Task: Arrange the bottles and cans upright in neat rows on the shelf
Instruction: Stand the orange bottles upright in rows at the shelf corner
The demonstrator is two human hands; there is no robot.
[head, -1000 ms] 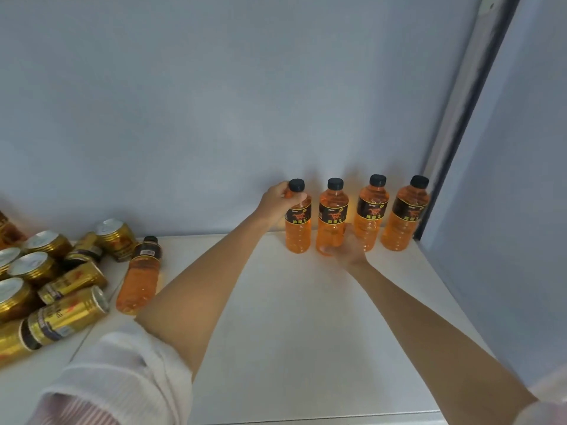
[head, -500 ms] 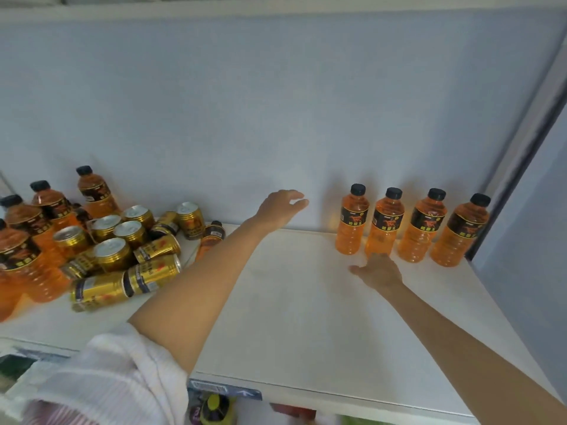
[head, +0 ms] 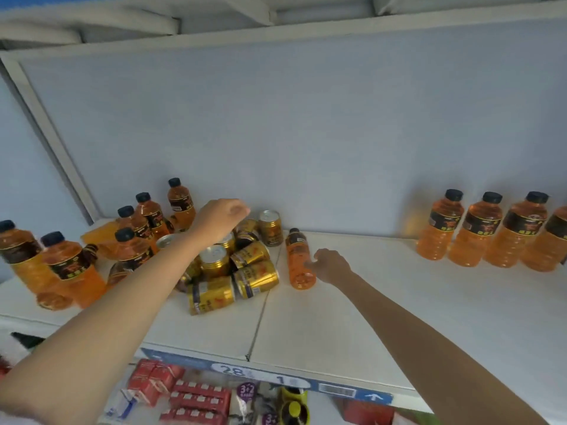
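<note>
- Far left on the shelf (head: 337, 326): jumbled orange bottles (head: 70, 265), some upright, some tilted against each other, black caps up.
- Behind them, toward the back wall (head: 306, 133): three more bottles upright.
- Left hand (head: 219, 217) raised over the pile of gold cans (head: 211, 294); grip loosely curled, on nothing, clear of the cans beneath.
- Cans heaped between the bottle jumble and the shelf seam; several on their sides, a few upright with silver lids showing.
- One can (head: 270, 227) upright at the back of the heap, just beside the wall.
- Just right of the cans: a lying bottle (head: 299, 262), cap toward the wall, base toward the front edge.
- Right hand (head: 331, 266) against that bottle's right side near its lower half; fingertips touching, fingers bent; cannot tell whether the grip has closed round it.
- Far right, well apart from both hands: row of bottles (head: 478, 231) upright along the wall, side by side.
- Below the shelf edge: price strip (head: 267, 377) and red packs (head: 196, 397).
</note>
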